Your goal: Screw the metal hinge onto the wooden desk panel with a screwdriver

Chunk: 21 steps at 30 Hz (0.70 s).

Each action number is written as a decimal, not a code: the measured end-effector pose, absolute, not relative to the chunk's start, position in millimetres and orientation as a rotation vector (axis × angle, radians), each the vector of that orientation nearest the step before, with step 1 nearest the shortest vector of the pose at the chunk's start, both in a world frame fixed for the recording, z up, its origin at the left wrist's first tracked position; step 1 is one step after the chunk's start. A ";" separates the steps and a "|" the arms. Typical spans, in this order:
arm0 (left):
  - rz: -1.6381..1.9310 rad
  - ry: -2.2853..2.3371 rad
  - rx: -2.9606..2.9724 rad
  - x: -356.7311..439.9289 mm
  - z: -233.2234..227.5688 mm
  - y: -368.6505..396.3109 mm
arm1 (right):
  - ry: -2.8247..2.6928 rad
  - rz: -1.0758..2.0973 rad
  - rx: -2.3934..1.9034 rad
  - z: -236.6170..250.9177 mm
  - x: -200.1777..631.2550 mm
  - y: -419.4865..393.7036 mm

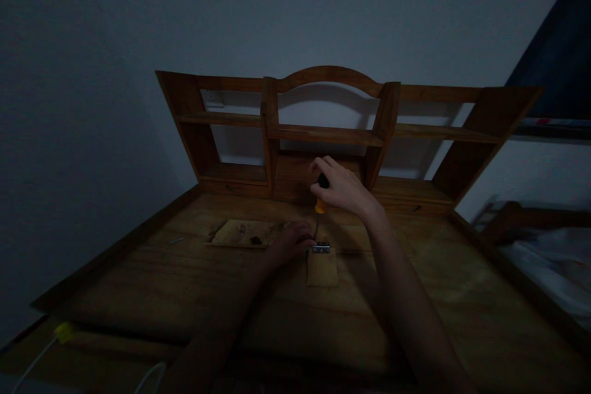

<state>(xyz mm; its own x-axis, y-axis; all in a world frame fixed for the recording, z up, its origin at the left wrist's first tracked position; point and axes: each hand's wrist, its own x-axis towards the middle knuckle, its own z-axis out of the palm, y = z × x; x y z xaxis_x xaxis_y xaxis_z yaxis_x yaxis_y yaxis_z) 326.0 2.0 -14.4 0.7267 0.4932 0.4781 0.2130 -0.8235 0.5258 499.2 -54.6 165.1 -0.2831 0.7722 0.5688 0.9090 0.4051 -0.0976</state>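
Note:
In the head view my right hand (pixel 339 183) grips a screwdriver (pixel 320 205) from above by its black and orange handle. The shaft points down, and its tip meets the left end of a small metal hinge (pixel 321 248). That hinge lies along the far edge of a small rectangular wooden piece (pixel 322 269) on the desk. My left hand (pixel 294 241) rests low beside the hinge, fingers bent together close to the screwdriver tip. What lies between those fingertips is too dark to make out. Behind it is a longer wooden board (pixel 242 233) with a broken left end and a dark hole.
The wooden desktop (pixel 438 283) has a raised shelf unit (pixel 325 132) along its back. A thin metal object (pixel 176 241) lies at the left. Near the front left edge is a yellow piece (pixel 63 332) with a white cord (pixel 34 362). A dark curtain (pixel 561 61) hangs at the right.

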 end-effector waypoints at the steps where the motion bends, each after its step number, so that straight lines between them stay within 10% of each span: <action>1: 0.868 0.545 2.494 326.1 -14.8 2.2 | -2.121 -0.327 -1.434 165.4 498.6 -55.0; 21: 0.871 0.537 2.525 327.3 -12.2 0.3 | -2.126 -0.352 -1.394 166.7 493.0 -57.6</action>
<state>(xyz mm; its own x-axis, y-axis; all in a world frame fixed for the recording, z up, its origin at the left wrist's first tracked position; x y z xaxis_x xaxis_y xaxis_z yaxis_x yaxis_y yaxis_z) 327.3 0.3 -12.2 0.7299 0.4791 0.4876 0.2198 -0.8398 0.4964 493.0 -57.6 166.7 -0.2966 0.7530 0.5873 0.9022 0.4225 -0.0861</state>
